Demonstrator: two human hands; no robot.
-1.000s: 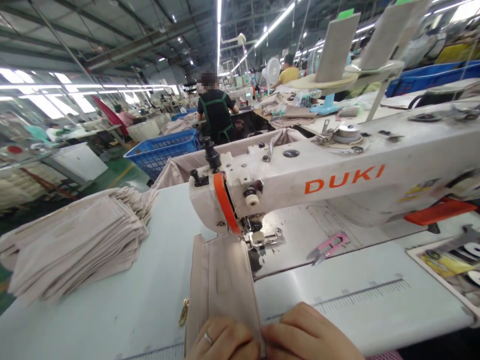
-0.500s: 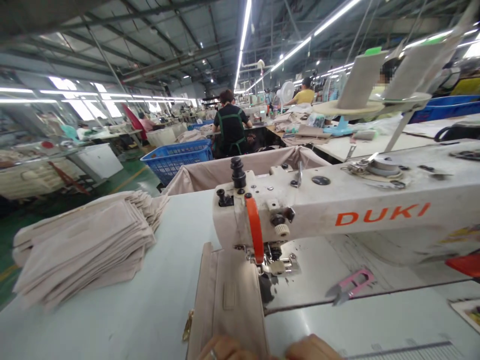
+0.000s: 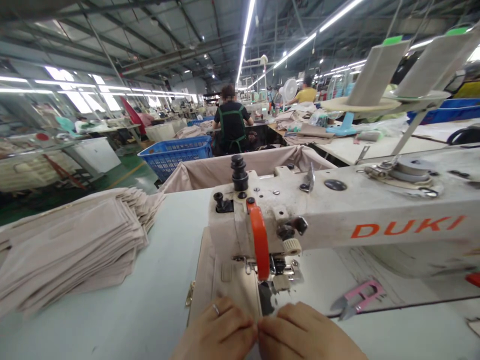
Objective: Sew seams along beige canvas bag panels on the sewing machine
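A beige fabric piece (image 3: pixel 207 282) lies under the needle area of a white sewing machine (image 3: pixel 322 222). My left hand (image 3: pixel 221 330), with a ring on one finger, rests on the fabric, its fingertips pinching the right edge. Right beside it, my right hand (image 3: pixel 303 332) is closed on that same edge, and the fingertips of both hands nearly touch. A small brass-coloured metal piece (image 3: pixel 190 294) shows at the fabric's left side. The machine's orange guard (image 3: pixel 258 240) hides part of the needle area.
Pink-handled thread snips (image 3: pixel 362 299) lie on the machine bed at right. A stack of beige fabric pieces (image 3: pixel 78 245) sits at left. Behind the machine are a cloth-lined bin (image 3: pixel 240 167), a blue basket (image 3: pixel 176 152) and a seated person (image 3: pixel 230 122). Thread cones (image 3: pixel 378 75) stand at upper right.
The fabric has moved forward, farther under the machine head. Both my hands have come up into view with it, towards the needle area, and closer together at the edge. The view has shifted slightly.
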